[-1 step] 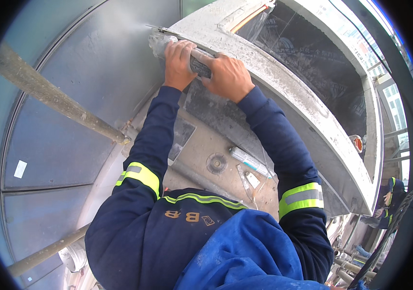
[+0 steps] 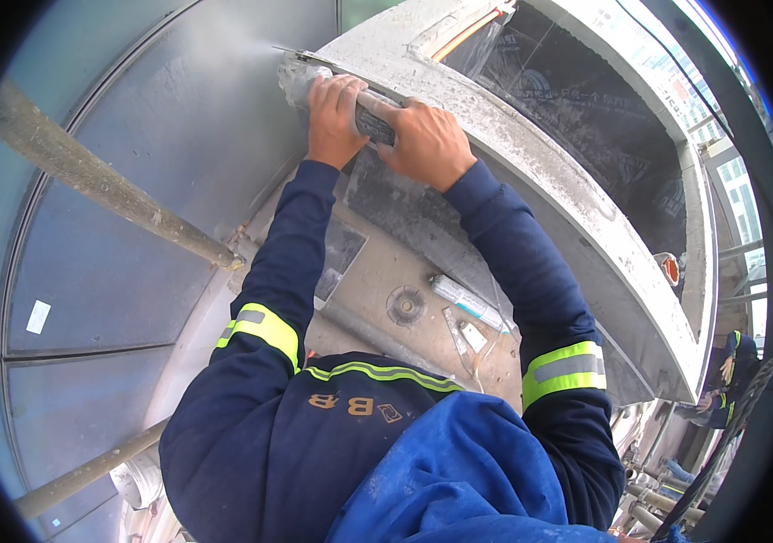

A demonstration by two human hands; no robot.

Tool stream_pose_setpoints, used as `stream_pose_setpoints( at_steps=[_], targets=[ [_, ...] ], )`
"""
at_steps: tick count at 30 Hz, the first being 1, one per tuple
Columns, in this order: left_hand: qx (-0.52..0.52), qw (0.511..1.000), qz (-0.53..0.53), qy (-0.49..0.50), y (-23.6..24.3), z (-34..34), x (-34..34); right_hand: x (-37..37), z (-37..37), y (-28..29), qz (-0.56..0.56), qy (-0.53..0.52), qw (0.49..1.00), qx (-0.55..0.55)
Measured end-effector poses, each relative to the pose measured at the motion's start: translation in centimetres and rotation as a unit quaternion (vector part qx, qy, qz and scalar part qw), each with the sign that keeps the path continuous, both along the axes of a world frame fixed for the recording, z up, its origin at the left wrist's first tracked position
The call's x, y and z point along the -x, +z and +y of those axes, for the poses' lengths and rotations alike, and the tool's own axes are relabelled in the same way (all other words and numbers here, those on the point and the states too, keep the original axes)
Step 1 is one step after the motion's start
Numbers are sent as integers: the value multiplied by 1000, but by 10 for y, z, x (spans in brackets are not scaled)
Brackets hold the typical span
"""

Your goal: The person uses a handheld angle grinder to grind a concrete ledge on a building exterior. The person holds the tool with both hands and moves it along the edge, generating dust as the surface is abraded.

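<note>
Both of my hands grip an angle grinder (image 2: 374, 126) with a dusty grey body, held along the edge of a pale panel (image 2: 531, 136). My left hand (image 2: 336, 118) is wrapped round its front half, close behind the dust-coated head. Behind it, my right hand (image 2: 429, 143) closes over the rear end. A thin disc (image 2: 294, 52) shows edge-on at the far end, by the panel's far left corner. Pale dust streams left from there across the dark wall panel (image 2: 160, 136). Whether the disc is touching the panel is hidden by dust and the grinder head.
A scaffold pole (image 2: 106, 172) slants in from the left, and another pole (image 2: 92, 466) lies lower. Beneath my arms are a spare disc (image 2: 406, 306), a sealant tube (image 2: 470, 301) and a triangular tool (image 2: 455, 336). A rope (image 2: 735, 434) hangs right, near another person (image 2: 737, 371).
</note>
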State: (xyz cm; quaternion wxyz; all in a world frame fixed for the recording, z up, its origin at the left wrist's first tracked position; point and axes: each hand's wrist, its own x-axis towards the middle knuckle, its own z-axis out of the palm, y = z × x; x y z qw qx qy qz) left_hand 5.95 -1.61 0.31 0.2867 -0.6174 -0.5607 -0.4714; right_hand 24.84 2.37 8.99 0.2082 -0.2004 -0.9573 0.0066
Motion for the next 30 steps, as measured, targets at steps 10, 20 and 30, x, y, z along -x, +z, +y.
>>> stream_pose_setpoints(
  at_steps=[10,20,30],
  targets=[
    [3,1000,4,5,1,7,15,17,8,1,-2,-5,1000,8],
    [-1,1000,7,5,-4,14,34,32,13,1,-23,-4,1000,3],
    [-3,1000,0,-1,-6,19,50,47,14,4,-11,2,1000,3]
  ],
)
